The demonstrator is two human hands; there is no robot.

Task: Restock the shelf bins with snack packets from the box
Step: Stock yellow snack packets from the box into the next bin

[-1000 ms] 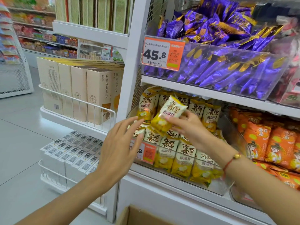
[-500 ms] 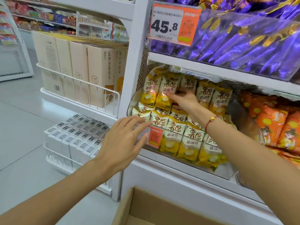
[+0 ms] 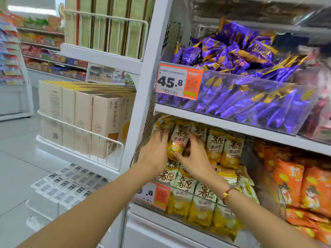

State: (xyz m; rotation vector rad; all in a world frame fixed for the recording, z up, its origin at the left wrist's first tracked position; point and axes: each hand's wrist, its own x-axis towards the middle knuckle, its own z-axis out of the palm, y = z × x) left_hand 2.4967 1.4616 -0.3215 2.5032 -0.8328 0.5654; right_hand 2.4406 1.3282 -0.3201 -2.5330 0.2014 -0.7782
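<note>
Head view: both hands now work the yellow snack packets' bin. The left hand [image 3: 155, 151], moved in from the price tag [image 3: 154, 195], presses straight fingers at 9 o'clock; the right hand [image 3: 193, 156] pinches an upright packet [image 3: 178, 140], newly seated in the back row.

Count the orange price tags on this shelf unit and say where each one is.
2. One price tag reading 45.8 hangs on the purple packets' bin. The second tag is on the yellow packets' bin, partly hidden by the left forearm. Others may be out of view.
</note>
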